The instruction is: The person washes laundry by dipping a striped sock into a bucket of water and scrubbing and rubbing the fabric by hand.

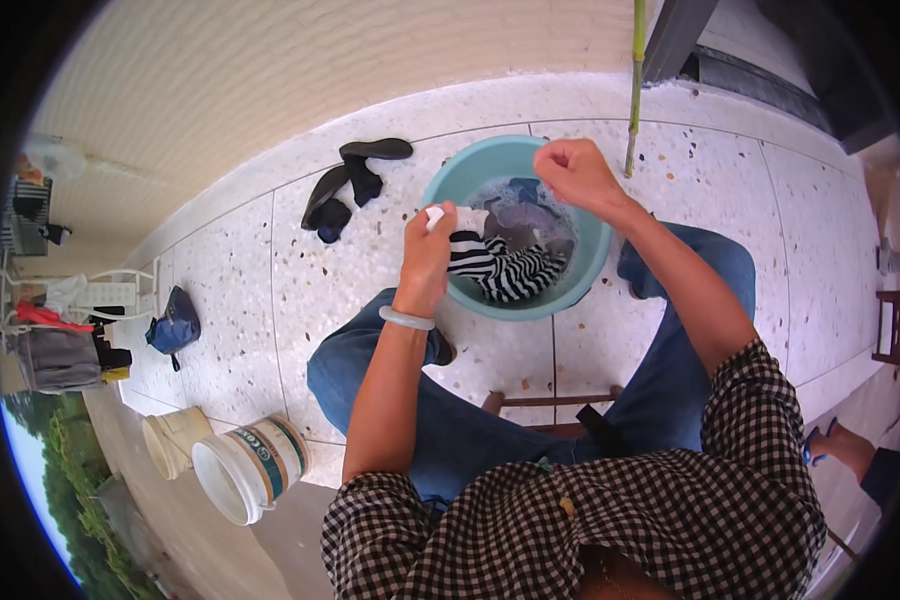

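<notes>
My left hand [428, 255] is closed on the white part of a black-and-white striped cloth [518, 272], over the left rim of a teal basin [455, 170]. The cloth's striped part hangs down into the basin. My right hand [575, 175] is curled above the basin's upper right rim; whether it holds anything small is hidden. Sudsy water and a greyish wet cloth [528, 218] lie in the basin, with a piece of blue cloth [523, 189] near its far side.
Black shoes [375, 150] lie on the floor left of the basin. A green pole [635, 90] stands at the upper right. Two buckets [250, 465] [173, 440], a blue bag [176, 322] and a rack with clothes are left. Another person's foot [820, 443] shows at right.
</notes>
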The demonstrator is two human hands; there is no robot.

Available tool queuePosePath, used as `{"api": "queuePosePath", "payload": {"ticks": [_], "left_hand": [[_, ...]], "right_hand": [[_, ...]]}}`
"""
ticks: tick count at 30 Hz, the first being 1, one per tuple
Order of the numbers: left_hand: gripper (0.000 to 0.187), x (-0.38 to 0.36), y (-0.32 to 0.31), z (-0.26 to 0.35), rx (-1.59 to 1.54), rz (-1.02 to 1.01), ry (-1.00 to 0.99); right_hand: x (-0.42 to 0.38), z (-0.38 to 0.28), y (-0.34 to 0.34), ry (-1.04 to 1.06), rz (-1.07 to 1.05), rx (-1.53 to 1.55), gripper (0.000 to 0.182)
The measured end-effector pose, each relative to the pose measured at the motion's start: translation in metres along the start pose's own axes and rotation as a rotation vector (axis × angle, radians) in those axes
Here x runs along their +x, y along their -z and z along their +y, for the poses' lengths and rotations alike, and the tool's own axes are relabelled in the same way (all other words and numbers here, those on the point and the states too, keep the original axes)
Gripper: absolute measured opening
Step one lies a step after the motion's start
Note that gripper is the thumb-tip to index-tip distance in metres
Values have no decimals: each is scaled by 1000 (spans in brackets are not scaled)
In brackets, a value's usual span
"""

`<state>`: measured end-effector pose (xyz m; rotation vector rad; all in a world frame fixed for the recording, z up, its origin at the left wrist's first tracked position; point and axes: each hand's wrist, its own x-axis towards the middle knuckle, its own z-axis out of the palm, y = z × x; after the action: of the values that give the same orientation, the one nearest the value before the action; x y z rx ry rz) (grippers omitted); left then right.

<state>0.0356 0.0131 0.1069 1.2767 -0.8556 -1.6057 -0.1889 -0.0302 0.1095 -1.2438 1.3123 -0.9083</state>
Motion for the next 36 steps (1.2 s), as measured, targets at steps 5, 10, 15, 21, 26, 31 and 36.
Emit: {"api": "queuePosePath", "payload": {"ticks": [5,10,15,21,26,31,36], "left_hand": [[21,14,8,-16,242,-130,-23],[23,6,-7,-22,623,-212,-298],[24,18,9,-22,687,-219,-320],[29,13,12,-20,720,-185,-222],[31,15,10,-16,720,-163,-253],[26,24,18,-23,653,-167,-104],[16,28,23,-28,466,-90,-66]], "right_hand": [[-8,-31,0,-46,-315,40,11],[51,-81,39,159,-681,249,20],[144,29,44,335,149,-372,21],[102,108,-36,-47,50,-511,21],[85,253,-67,-848,-104,53,21],[86,279,-80,-569,8,-594,22],[61,147,-53,30,-451,-952,29]]}}
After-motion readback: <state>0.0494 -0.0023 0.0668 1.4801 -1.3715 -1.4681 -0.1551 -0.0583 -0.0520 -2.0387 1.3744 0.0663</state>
